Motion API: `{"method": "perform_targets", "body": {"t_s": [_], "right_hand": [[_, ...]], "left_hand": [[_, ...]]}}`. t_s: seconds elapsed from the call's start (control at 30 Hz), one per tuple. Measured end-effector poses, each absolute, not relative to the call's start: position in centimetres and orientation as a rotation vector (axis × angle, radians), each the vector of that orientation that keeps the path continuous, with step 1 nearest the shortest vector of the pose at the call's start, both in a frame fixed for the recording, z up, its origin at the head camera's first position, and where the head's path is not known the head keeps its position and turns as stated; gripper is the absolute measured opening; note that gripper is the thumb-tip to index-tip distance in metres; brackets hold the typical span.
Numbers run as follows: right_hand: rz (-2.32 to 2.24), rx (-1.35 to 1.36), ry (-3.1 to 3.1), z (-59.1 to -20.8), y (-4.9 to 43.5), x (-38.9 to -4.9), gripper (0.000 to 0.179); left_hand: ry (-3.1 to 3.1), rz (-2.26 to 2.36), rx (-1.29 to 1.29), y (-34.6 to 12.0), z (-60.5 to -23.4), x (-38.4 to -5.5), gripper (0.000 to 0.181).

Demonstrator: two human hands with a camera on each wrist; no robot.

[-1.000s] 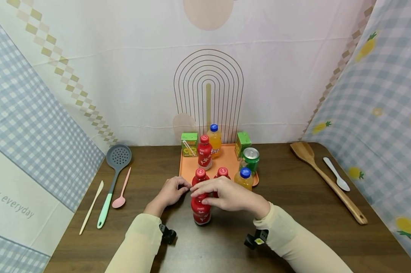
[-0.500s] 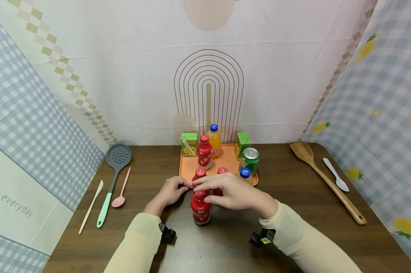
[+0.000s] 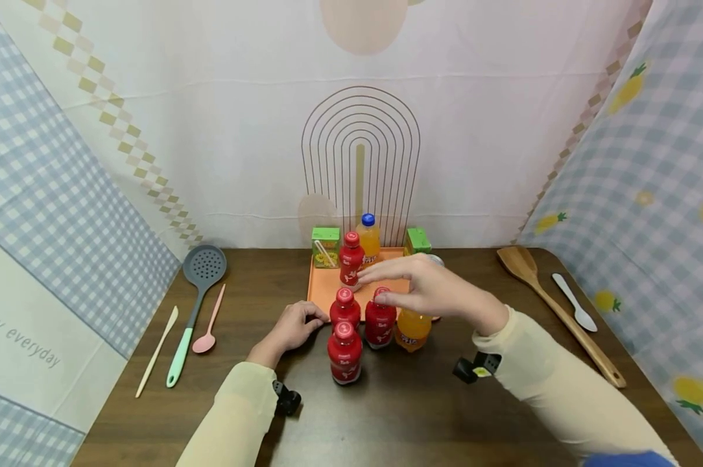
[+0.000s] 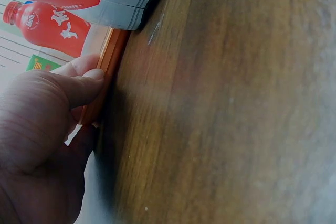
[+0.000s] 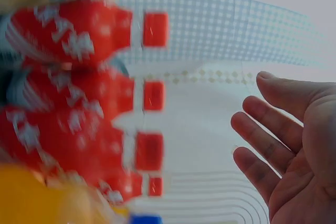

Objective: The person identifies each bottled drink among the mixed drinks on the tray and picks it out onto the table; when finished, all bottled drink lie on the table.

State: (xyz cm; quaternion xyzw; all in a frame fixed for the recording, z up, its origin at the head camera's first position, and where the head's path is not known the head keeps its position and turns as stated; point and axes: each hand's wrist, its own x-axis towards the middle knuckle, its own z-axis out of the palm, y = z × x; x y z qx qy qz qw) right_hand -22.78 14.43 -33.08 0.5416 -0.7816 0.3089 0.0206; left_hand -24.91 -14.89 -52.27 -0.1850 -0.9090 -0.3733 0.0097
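Observation:
My left hand pinches the front left corner of an orange tray; in the left wrist view the thumb lies on the tray's rim. Relaxed and holding nothing, my right hand hovers over the tray's front right side. Under it stand a red drink bottle and an orange soda bottle, whose cap it hides. To their left are a red bottle and another red bottle nearer to me. Farther back on the tray stands one more red bottle.
A second orange soda bottle and two green juice boxes stand at the tray's back; a can is mostly hidden. Left lie a slotted turner, pink spoon and knife; right, a wooden spatula and white spoon.
My right hand has left the nearest red bottle, moving right and away from me over the tray. The left hand stays at the tray's corner. The bottles stay put.

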Motion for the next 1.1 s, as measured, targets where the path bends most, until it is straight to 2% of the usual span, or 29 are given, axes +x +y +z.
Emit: {"method": "perform_targets", "body": {"t_s": [0.3,0.73,1.1], "right_hand": [[0.773,1.593,-2.541,-31.1,14.7,-27.9,0.033],[0.557,1.412,-2.91,-32.6,13.4,-35.9,0.031],[0.408,1.64,-2.965,-33.5,10.5,-38.1,0.046]], "left_hand": [[-2.825,-1.153,-0.579,-15.2,-52.3,-24.9,0.015],[-2.831,-1.16,-0.583,-14.9,-52.4,-24.8,0.017],[-2.8,-1.176,-0.611,-15.1,-52.7,-24.7,0.016]]}}
